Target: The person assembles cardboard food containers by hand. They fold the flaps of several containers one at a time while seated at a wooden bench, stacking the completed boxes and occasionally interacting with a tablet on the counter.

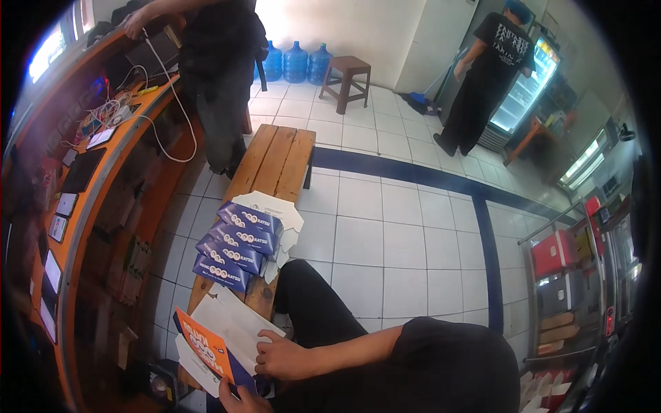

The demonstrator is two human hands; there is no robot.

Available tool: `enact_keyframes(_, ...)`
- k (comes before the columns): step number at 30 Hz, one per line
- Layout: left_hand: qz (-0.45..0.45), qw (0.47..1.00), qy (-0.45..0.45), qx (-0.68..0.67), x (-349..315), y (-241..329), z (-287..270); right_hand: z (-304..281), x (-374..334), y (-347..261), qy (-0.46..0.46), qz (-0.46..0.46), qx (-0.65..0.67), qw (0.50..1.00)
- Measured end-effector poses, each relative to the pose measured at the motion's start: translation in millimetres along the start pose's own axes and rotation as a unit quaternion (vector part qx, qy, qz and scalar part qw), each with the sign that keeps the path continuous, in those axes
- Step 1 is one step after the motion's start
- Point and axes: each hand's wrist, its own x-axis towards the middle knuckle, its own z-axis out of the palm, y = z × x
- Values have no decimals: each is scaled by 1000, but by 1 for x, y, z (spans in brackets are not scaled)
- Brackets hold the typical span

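Note:
A partly folded cardboard food box (208,349), orange and purple outside and white inside, is tilted up at the near end of a wooden bench (259,297). My left hand (241,399), at the lower edge, pinches its bottom edge with a finger against the orange panel. From the right, my right hand (281,355) reaches to its white inner flap, fingers curled on the board; the fingertips are partly hidden. Just beyond lie several folded purple boxes (236,237), overlapping in a row. Flat white box blanks (286,211) lie under and beside them.
An orange-edged counter (86,186) with phones and cables runs along the left. One person (219,76) stands beside it; another (492,69) is at a lit fridge (527,89). Three blue water bottles (296,63) and a brown stool (346,79) stand behind. A rack (551,289) is at right.

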Motion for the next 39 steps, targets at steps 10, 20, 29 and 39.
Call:
enact_keyframes(10, 12, 992, 37, -118, -3, -5, -4, -9, 30, -5, -123, 55, 330, 934)
enact_keyframes(20, 79, 993, 66, -60, -47, -14, 3, -29, 60, -30, -49, 345, 795, 497)
enact_keyframes(29, 75, 996, 42, -36, -39, -33, -5, -21, 57, -45, -103, 337, 755, 553)
enact_keyframes(39, -112, 952, -53, -278, -67, -29, 2, -14, 55, -42, -217, 233, 762, 564)
